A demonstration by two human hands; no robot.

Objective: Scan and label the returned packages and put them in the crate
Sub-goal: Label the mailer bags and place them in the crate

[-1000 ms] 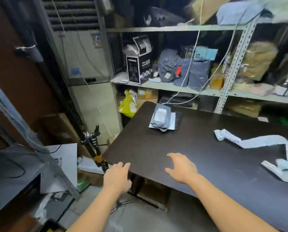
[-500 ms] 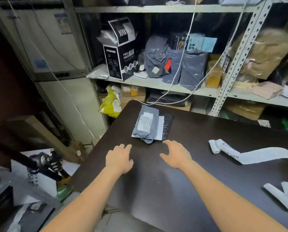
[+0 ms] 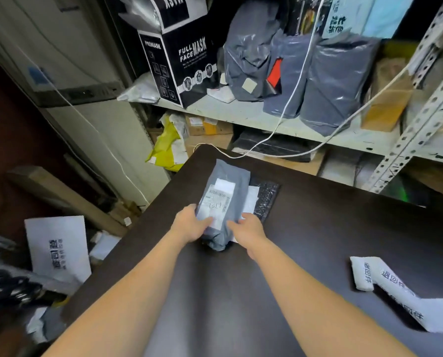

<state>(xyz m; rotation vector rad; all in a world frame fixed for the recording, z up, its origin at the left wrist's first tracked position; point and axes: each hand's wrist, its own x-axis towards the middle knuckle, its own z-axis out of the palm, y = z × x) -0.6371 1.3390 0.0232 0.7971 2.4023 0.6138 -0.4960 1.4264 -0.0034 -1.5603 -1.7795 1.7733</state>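
Your left hand (image 3: 189,226) & right hand (image 3: 250,231) grip the near end of a grey pkg (image 3: 226,191), thumbs on top, fingers curled round its edges. The pkg lies on a black mailer (image 3: 266,199) near the far-left corner of the dark table (image 3: 318,240). A printed label strip (image 3: 385,287) lies well apart at right, w/ grey bags (image 3: 338,81) on the shelf (image 3: 241,113) behind.

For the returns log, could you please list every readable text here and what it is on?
"FULL FACE MASK": black cardboard box.
"PROMASK": same box's side.
"退回件": white paper tape strip.
Too blurred: white label on the grey plastic mailer bag.
Too blurred: characters on the white floor sheet.
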